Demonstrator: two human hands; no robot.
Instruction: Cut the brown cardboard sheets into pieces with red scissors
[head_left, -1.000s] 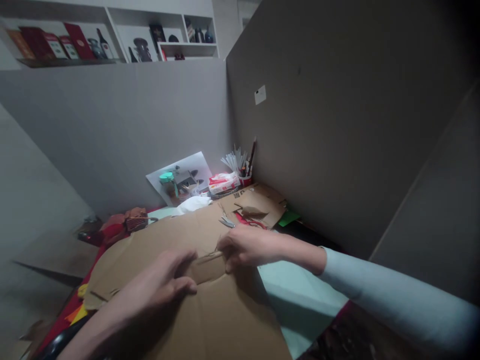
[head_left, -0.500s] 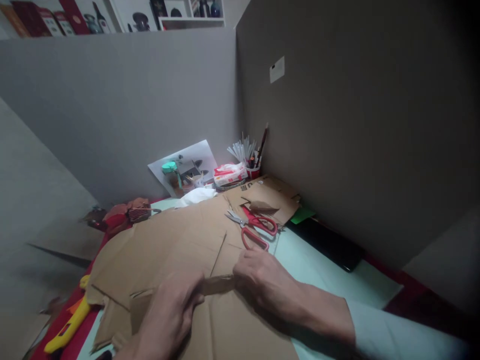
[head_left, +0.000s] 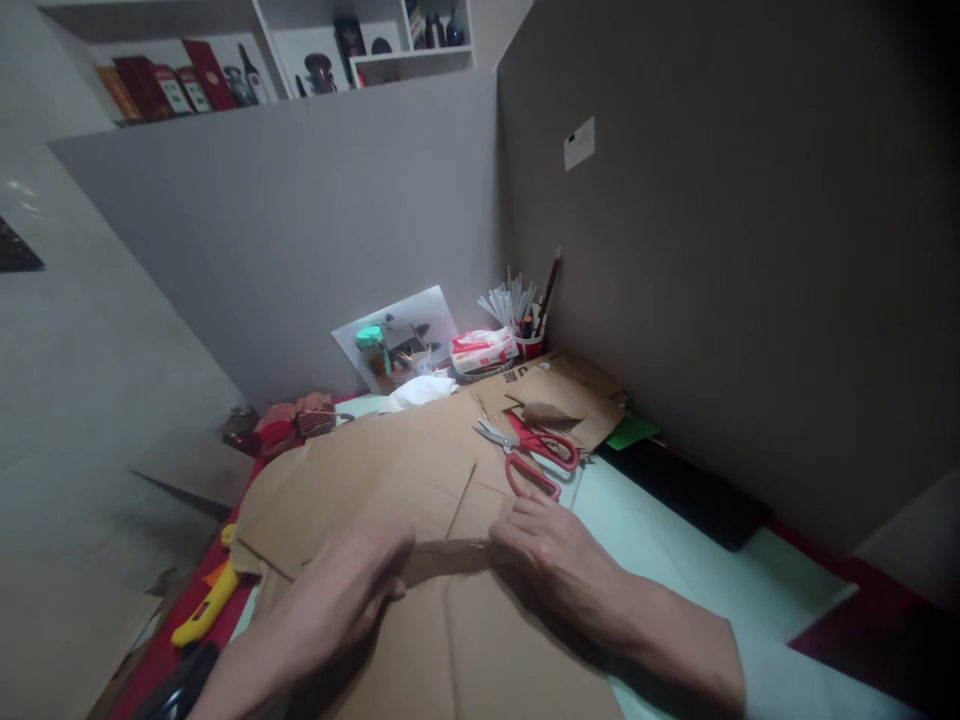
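Observation:
A strip of brown cardboard stretches between my two hands, its upper edge folded or raised. My left hand is closed on the strip's left end, slightly blurred. At the right end my right hand grips it with curled fingers, the thumb mostly hidden. Beneath both hands lie larger cardboard sheets; a dark slit runs through one of them. Just beyond my right hand, red-handled scissors rest partly spread on the cardboard.
A yellow utility knife lies at the left table edge. At the back stand a tissue pack, a cup of pens and straws, and a printed sheet. A dark flat device lies along the right partition.
The view has shifted, so the scene sits further right. My left hand has moved away from my right along the cardboard, and more of the strip shows between them.

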